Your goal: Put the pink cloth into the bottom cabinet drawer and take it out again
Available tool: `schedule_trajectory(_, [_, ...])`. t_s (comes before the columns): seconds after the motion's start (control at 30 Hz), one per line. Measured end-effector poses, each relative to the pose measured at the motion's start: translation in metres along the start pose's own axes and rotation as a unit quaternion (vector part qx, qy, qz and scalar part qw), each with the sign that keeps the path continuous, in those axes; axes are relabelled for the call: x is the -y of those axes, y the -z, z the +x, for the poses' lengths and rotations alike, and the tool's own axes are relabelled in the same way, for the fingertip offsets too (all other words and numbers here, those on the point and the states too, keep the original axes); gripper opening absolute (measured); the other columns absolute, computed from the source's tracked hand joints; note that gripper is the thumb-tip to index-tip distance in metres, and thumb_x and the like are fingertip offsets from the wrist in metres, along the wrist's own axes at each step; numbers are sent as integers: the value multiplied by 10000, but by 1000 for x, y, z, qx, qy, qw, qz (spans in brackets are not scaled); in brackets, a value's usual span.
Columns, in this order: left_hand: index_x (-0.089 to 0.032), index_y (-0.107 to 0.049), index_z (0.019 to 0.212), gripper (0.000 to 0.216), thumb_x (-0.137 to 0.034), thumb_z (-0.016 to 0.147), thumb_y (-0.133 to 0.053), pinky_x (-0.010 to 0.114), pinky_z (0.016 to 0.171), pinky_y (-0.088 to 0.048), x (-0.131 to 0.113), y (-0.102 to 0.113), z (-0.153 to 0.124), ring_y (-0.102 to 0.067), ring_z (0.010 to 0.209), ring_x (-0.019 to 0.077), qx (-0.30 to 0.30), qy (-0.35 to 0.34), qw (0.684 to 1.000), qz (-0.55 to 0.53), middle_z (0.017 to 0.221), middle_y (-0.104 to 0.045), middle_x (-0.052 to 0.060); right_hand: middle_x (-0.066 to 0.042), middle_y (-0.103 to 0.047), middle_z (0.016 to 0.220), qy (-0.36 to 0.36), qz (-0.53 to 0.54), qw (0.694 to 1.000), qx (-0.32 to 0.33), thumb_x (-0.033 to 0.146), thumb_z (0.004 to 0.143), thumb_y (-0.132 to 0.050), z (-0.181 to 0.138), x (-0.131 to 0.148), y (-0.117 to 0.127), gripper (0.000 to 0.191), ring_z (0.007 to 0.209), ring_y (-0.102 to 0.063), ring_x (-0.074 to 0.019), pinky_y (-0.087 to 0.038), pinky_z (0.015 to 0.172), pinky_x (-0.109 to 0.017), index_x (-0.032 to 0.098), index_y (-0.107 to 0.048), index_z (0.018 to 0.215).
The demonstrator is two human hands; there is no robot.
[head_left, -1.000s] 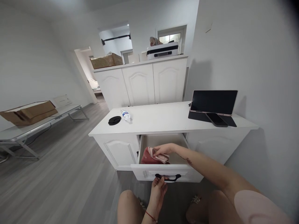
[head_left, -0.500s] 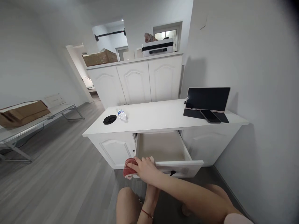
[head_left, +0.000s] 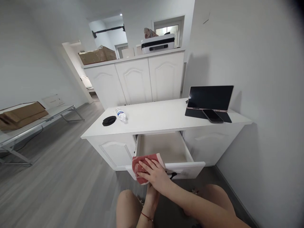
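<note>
A red-and-white cloth [head_left: 140, 167] is draped over the left part of the front edge of a white drawer [head_left: 185, 166], which is pulled out. On top of the cloth lies my right hand [head_left: 158, 177], its fingers somewhat spread and bent over the edge, holding the cloth against the wood. My left hand [head_left: 152, 194], with a red string bracelet at the wrist, reaches up beneath my right forearm toward the drawer front. Its fingers are hidden behind my right hand and the cloth. A black handle [head_left: 173, 175] sits on the drawer front just beside my right hand.
On the white cabinet top [head_left: 154, 115] lie a clear bottle [head_left: 122, 115], a black disc-like item [head_left: 109, 121], a tablet [head_left: 210, 98] and a phone [head_left: 213, 116]. My knees are close below the drawer. A wall [head_left: 268, 104] stands at the right.
My right hand has shifted to the right along the drawer's front edge. The cloth, bunched at the left corner before, now spreads wider over the edge.
</note>
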State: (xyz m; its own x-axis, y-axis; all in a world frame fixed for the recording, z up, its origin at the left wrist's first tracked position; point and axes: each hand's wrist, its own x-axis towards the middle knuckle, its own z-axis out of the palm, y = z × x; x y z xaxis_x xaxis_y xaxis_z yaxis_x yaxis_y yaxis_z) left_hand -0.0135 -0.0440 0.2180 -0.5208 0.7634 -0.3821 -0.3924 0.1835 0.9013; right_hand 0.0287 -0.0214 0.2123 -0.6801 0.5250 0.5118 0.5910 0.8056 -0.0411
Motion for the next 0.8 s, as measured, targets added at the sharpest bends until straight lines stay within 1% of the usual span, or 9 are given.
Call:
schedule_trajectory(0.07, [-256,-731,889,159,-180,812,-615,571,869,-557,6,8,2,-597,1281,448,40,51,996,-53,1255,-715,190,49,-518,1590,6,-21,999,-46,368,1024,-548,-14,-10,1,278,1440,-437,-256,-329,1152,-412,351,-685,1265])
schedule_trajectory(0.13, [-242,-716,842,192,-91,760,-630,512,816,-565,14,18,8,-659,1178,407,78,107,987,-88,1147,-747,159,70,-535,1573,5,-50,995,-87,386,1028,-540,-28,-22,3,264,1455,-409,-220,-302,1157,-384,350,-704,1232])
schedule_trajectory(0.23, [-205,-678,757,197,-11,723,-660,384,725,-536,25,27,21,-718,910,289,100,154,978,-103,892,-751,99,88,-585,1526,-9,-93,989,-115,380,1030,-535,-49,-42,7,271,1459,-389,-190,-291,1147,-371,374,-710,1237])
schedule_trajectory(0.3, [-191,-629,677,196,-36,713,-743,320,689,-501,29,27,31,-691,763,209,124,168,971,-119,769,-721,61,84,-625,1483,-24,-115,986,-119,346,1026,-542,-62,-56,9,287,1451,-397,-187,-289,1141,-368,381,-707,1257])
schedule_trajectory(0.37, [-190,-602,653,277,-119,645,-870,288,680,-485,31,25,40,-656,691,157,149,168,965,-135,734,-711,31,73,-653,1451,-39,-130,983,-122,300,1019,-544,-76,-71,12,309,1442,-408,-193,-279,1145,-369,377,-708,1269])
schedule_trajectory(0.43, [-192,-600,663,401,-211,516,-973,273,679,-481,30,21,47,-629,655,125,161,166,963,-139,738,-715,8,54,-672,1428,-55,-139,981,-124,247,1009,-539,-89,-85,15,341,1426,-427,-200,-264,1154,-375,376,-709,1275])
schedule_trajectory(0.53, [-191,-601,669,533,-312,377,-1029,266,682,-481,29,16,55,-612,642,102,165,166,964,-128,781,-739,13,24,-707,1369,-81,-149,976,-136,177,986,-527,-109,-104,20,401,1397,-452,-203,-248,1164,-382,385,-712,1274])
schedule_trajectory(0.67, [-193,-590,673,551,-344,379,-1031,268,693,-483,28,12,59,-614,647,94,177,158,963,-128,798,-756,12,-20,-715,1287,-125,-165,962,-179,116,939,-536,-137,-119,16,428,1340,-485,-215,-261,1173,-406,373,-742,1212])
schedule_trajectory(0.8, [-198,-597,705,543,-330,403,-1027,274,701,-479,27,10,60,-620,647,96,178,156,963,-126,779,-751,-4,-69,-625,1240,-187,-187,939,-221,94,885,-556,-158,-120,-5,429,1244,-511,-257,-345,1140,-478,357,-759,1157])
